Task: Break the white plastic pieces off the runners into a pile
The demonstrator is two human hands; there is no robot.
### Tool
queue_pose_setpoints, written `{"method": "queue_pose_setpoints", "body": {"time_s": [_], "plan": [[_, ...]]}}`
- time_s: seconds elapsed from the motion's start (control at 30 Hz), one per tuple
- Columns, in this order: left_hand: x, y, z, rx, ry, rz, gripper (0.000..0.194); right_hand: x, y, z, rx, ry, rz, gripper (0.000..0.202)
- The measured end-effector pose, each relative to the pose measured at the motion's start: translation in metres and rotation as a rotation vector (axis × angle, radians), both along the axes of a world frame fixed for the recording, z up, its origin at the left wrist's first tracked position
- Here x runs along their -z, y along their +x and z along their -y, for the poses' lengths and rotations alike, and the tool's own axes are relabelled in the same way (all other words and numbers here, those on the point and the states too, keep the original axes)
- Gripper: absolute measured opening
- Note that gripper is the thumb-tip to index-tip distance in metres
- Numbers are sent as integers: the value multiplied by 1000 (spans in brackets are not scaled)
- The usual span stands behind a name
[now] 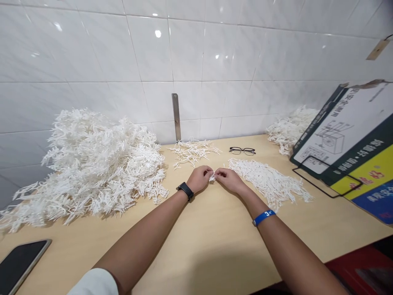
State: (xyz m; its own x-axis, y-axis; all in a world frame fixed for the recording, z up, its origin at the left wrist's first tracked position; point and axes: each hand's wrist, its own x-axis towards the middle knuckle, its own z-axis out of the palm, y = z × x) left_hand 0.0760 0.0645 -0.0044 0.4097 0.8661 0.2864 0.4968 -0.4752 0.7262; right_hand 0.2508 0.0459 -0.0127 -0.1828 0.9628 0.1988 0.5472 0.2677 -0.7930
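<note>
At the middle of the table, my left hand (200,178) and my right hand (227,179) meet, fingers pinched on a small white branching plastic piece (212,178). Much of that piece is hidden by my fingers. A large tangled heap of similar white pieces (110,164) rises to the left of my left hand. Just right of my right hand lies a flatter spread of thin white strips (270,180). Behind my hands sits a small loose cluster of white branching pieces (195,151).
Black-framed glasses (242,150) lie near the wall. A phone (23,262) rests at the front left. At the right, a printed cardboard box (344,135) stands tilted by a black wire stand (327,176), with another white heap (291,127) behind. A metal bracket (176,116) stands against the tiles.
</note>
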Motion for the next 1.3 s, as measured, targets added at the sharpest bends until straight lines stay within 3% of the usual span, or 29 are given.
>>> {"method": "queue_pose_setpoints", "body": {"time_s": [0.23, 0.37, 0.6, 0.8, 1.07, 1.3], "plan": [[7, 1, -2, 49, 72, -123, 26, -4, -2, 7, -26, -8, 99, 12], [4, 1, -1, 61, 62, -160, 27, -5, -3, 7, -39, -21, 126, 19], [2, 2, 1, 195, 126, -224, 15, -3, -2, 4, 11, -27, 56, 20], [5, 3, 1, 180, 194, -230, 19, -2, -3, 5, -5, -12, 48, 23], [0, -1, 6, 109, 44, -137, 30, -7, -2, 7, -44, -3, 65, 35], [-2, -2, 6, 91, 89, -102, 32, -8, -3, 9, -31, -2, 55, 41]]}}
